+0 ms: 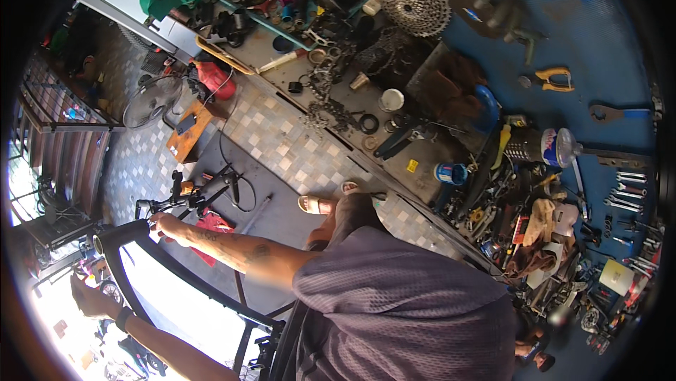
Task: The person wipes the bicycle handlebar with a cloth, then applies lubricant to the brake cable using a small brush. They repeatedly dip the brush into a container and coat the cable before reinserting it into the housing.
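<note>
A black bicycle frame [127, 272] stands in front of me, its head-tube end at the left. My right hand [166, 226] reaches over the frame with curled fingers, close beside the handlebar [189, 198] and its cables. What lies between those fingers is too small to make out. On the frame's other side, my left hand [91, 300], a dark band on its wrist, is held out against bright light. Its fingers look loosely apart, and nothing shows in them. Below the handlebar, a red cloth [213, 223] hangs or lies by the frame.
A workbench [331, 117] along the right carries chains, a large cassette [414, 3], a blue can [451, 172] and many loose tools. Wrenches and pliers [554, 79] hang on the blue wall. Beyond the mat stand a wooden stool [189, 131] and a fan [153, 101].
</note>
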`<state>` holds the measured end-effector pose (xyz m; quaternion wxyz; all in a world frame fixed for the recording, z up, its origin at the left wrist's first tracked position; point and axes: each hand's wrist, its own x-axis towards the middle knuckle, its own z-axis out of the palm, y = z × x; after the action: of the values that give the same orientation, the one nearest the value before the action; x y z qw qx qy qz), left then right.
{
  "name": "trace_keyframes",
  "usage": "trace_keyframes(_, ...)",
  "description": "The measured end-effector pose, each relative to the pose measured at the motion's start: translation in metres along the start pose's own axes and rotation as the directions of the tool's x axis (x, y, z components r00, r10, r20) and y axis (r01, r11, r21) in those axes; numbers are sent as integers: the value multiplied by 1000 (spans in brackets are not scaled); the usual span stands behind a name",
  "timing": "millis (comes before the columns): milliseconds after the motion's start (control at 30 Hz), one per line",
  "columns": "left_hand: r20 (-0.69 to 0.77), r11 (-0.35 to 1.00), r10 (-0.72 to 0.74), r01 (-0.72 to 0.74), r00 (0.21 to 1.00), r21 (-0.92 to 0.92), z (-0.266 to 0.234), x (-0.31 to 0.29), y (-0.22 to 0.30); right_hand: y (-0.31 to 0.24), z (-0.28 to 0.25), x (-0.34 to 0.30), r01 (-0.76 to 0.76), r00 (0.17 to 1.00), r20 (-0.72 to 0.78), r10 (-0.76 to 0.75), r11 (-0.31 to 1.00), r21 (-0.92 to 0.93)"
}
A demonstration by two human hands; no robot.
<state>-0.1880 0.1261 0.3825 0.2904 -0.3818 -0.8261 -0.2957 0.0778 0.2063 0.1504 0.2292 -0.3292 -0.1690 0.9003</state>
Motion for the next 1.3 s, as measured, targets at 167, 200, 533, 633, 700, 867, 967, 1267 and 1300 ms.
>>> trace_keyframes(167,-108,987,124,-134,986,-93,-5,-2,13,-77,-91,-163,659,656,202,-727,420,-624)
trace_keyframes(200,-73,989,9,-20,997,-149,-10,-1,19,-101,-136,-215,644,673,266,-690,371,-669)
trace_keyframes(533,-140,957,255,-270,957,-104,-91,-84,154,-258,-513,-536,-697,315,-146,-938,-124,-706)
trace_keyframes(633,-299,913,295,-360,907,-193,-98,-149,219,-257,-551,-543,-610,214,-46,-976,-97,-786)
trace_keyframes(700,-300,846,201,-319,933,-427,-103,-192,259,-261,-561,-551,-397,53,-84,-995,57,-916)
trace_keyframes(867,-4,620,6,-7,1000,-784,-119,-276,333,-267,-550,-594,-121,-123,-302,-945,316,-941)
trace_keyframes(967,110,392,-63,126,992,-911,-135,-304,363,-274,-540,-606,-227,-107,81,-991,-55,-972)
trace_keyframes(1267,541,387,-32,510,840,-768,-192,-389,383,-267,-479,-542,-697,247,76,-966,-232,-679)
trace_keyframes(1300,543,276,2,521,840,-808,-196,-400,386,-258,-467,-531,-656,267,124,-956,-274,-703)
